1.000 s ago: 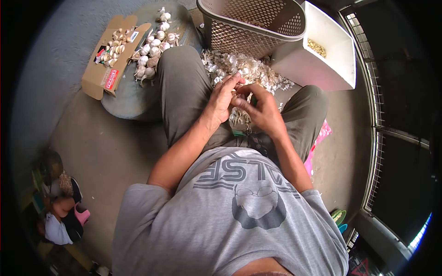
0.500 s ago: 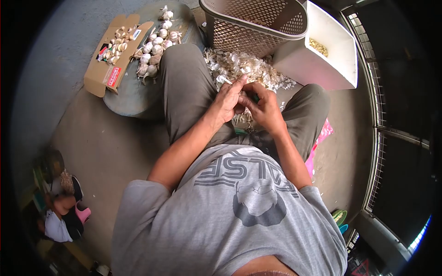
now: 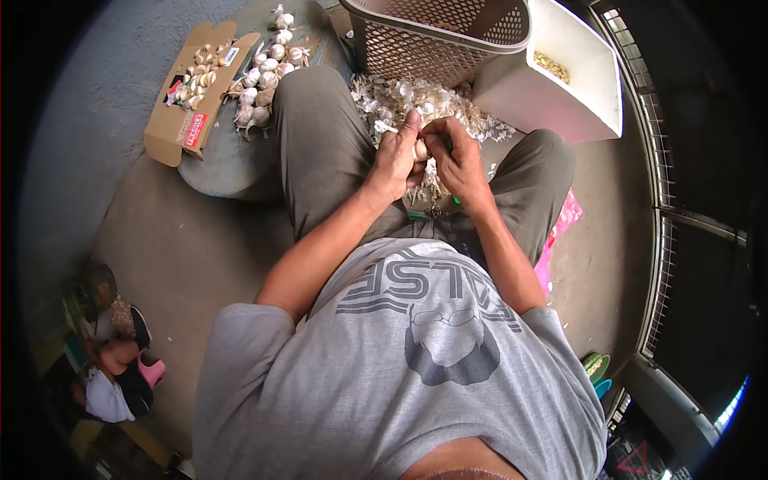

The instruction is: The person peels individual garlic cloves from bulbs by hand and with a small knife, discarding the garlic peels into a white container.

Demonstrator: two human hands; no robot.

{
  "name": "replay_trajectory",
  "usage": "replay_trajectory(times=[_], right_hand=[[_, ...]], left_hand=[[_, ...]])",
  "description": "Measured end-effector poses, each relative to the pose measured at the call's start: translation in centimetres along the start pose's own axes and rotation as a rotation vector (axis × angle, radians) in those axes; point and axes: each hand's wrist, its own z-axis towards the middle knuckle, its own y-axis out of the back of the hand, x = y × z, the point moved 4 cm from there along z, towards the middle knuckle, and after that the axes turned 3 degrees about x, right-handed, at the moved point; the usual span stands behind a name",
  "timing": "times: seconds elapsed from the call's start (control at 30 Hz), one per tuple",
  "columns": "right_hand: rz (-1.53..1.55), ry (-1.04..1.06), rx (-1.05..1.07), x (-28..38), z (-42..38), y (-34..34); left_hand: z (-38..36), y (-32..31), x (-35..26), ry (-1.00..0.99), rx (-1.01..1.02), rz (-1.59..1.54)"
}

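Between my knees, my left hand [image 3: 390, 166] is closed around a pale garlic bulb [image 3: 421, 150], its thumb pointing up. The fingertips of my right hand [image 3: 464, 166] pinch at the bulb's right side; exactly what part they grip is hidden. A small bit of green shows under my right palm, too little to name. Below and beyond both hands lies a heap of papery garlic skins [image 3: 432, 102]. Whole garlic bulbs [image 3: 268, 78] sit on a round bluish surface [image 3: 220, 172] to the left, next to an opened cardboard box [image 3: 164, 136] with loose garlic cloves [image 3: 200, 80].
A brown perforated plastic basket [image 3: 416, 52] stands beyond the skins. Right of it, a white foam box [image 3: 588, 104] holds peeled cloves [image 3: 552, 68]. Pink plastic [image 3: 564, 220] lies by my right knee. Another person [image 3: 116, 364] is at the lower left. Metal grilles line the right side.
My hands have tilted and parted slightly, so the garlic bulb now shows between them. My right fingers have shifted up along its side. The whole view has moved a little.
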Motion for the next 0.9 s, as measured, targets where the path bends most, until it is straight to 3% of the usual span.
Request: replay_trajectory(times=[0.13,0.23,0.37,0.5,0.63,0.77,0.9], right_hand=[[0.042,-0.135,0.020,-0.2,0.0,-0.5],[-0.042,-0.026,0.034,1.2,0.1,-0.9],[0.032,-0.208,0.108,0.9,-0.3,-1.7],[-0.004,-0.072,0.052,0.4,-1.0,-2.1],[0.383,-0.352,0.022,-0.7,-1.3,-2.3],[0.326,-0.167,0.016,0.2,-1.4,-3.0],[0.181,-0.029,0.075,-0.8,-1.2,-3.3]], left_hand=[[0.5,0.4,-0.2,-0.152,0.038,0.084],[0.3,0.2,0.0,-0.014,0.014,-0.100],[0.4,1.3,1.0,-0.017,-0.034,-0.099],[0.8,2.4,0.2,0.007,-0.214,-0.192],[0.8,2.0,-0.3,-0.083,-0.161,-0.103],[1.2,2.3,-0.3,-0.166,-0.212,-0.089],[1.7,3.4,0.0,-0.123,-0.245,-0.278]])
